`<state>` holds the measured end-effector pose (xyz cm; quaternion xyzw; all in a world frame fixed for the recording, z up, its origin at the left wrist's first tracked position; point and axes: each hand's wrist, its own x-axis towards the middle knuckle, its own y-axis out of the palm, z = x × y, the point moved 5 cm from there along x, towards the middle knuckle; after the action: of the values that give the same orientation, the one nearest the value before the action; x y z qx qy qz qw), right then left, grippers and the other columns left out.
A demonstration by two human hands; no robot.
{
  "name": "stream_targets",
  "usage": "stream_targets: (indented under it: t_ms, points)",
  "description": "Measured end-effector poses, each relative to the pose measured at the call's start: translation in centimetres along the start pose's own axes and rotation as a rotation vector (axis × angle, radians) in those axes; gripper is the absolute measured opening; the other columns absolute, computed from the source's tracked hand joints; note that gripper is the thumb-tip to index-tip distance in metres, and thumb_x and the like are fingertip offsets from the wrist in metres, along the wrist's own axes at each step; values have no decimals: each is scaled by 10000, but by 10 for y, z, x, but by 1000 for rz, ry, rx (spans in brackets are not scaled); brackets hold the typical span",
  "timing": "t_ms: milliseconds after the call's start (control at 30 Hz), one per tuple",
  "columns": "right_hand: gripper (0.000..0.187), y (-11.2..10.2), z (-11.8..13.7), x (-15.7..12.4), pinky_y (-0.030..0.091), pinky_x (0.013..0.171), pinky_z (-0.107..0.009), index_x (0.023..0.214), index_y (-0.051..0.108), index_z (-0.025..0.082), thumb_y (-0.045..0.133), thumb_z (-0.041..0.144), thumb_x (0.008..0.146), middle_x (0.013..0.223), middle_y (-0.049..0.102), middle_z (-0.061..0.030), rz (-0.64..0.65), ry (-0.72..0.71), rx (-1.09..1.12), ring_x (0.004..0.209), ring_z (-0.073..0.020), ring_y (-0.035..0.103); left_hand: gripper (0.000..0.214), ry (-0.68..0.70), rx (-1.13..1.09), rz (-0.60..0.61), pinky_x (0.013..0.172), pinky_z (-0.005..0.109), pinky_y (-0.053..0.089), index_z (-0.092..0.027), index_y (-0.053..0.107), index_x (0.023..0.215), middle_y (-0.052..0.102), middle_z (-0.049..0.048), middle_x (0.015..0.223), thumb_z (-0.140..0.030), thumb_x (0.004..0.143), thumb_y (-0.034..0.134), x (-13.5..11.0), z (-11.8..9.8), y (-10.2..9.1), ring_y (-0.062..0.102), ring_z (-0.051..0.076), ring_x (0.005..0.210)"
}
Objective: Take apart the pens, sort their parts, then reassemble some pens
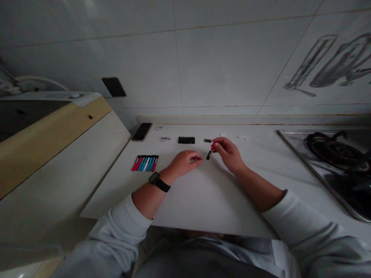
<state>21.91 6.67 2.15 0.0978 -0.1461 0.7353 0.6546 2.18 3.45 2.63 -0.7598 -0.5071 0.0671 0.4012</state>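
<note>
My right hand (227,152) pinches a slim stick (209,155) with a red upper part, a pale middle and a black lower end, tilted down and left above the white counter. Left of it, my left hand (187,162) is curled, thumb and fingertips close together near the stick's black end but apart from it. Anything between those fingertips is too small or hidden to make out. Behind the hands lie a row of short black pieces (186,140), a small dark block (207,141) and a cluster of tiny metallic pieces (165,139).
Red, blue and white black-ended sticks (145,163) lie in a row left of my left hand. A phone (142,131) and a small ring (158,127) lie at the back left. Small white pieces (243,138) are behind my right hand. A gas stove (339,154) is at right.
</note>
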Motion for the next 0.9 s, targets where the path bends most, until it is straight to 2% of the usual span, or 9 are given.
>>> stream_targets:
  t_ms: [100,233,300,500,667,767,900]
  points:
    - [311,-11,-5,4,532,707,-304,1043,603,235,615,513,905,818,666,-2,25,0,-160,739,-157,632,155,-7,5,-12,822,332,505,-219,747,957,757,51,948,-331,942,641,0,0,-2,673,202,877]
    - [159,-13,-7,2,453,642,-284,948,638,234,586,379,908,771,692,-7,179,23,-547,665,-159,607,168,-32,21,-31,788,324,500,-218,745,970,761,53,968,-324,957,616,0,3,-4,675,204,878]
    - [132,-12,-7,0,428,626,-282,922,652,232,569,334,907,758,705,-10,244,36,-673,640,-160,605,165,-43,32,-48,799,330,501,-216,743,974,759,58,977,-320,955,616,0,5,-5,675,208,884]
    - [146,-10,-10,-1,402,643,-278,924,692,237,559,298,922,793,728,-32,311,-18,-899,669,-175,614,158,-53,71,-82,821,347,505,-219,744,976,755,65,971,-305,950,613,1,11,-7,675,214,881]
    - [163,-10,-11,-2,426,708,-285,901,706,222,558,284,927,879,738,-74,339,-51,-1020,785,-206,646,148,-44,146,-126,828,341,506,-215,729,979,754,60,967,-290,955,603,1,14,-14,677,212,890]
    - [178,-10,-10,-2,428,732,-284,919,715,214,549,279,932,899,738,-80,353,-20,-1070,823,-212,653,156,-59,234,-176,821,335,505,-217,721,986,750,53,966,-289,968,585,1,17,-26,670,206,874]
    - [217,-10,-8,-3,421,738,-283,950,725,197,527,288,948,917,741,-93,359,25,-1143,834,-210,657,161,-178,452,-282,895,361,494,-218,706,1063,740,60,1010,-233,948,594,-1,31,-61,661,223,926]
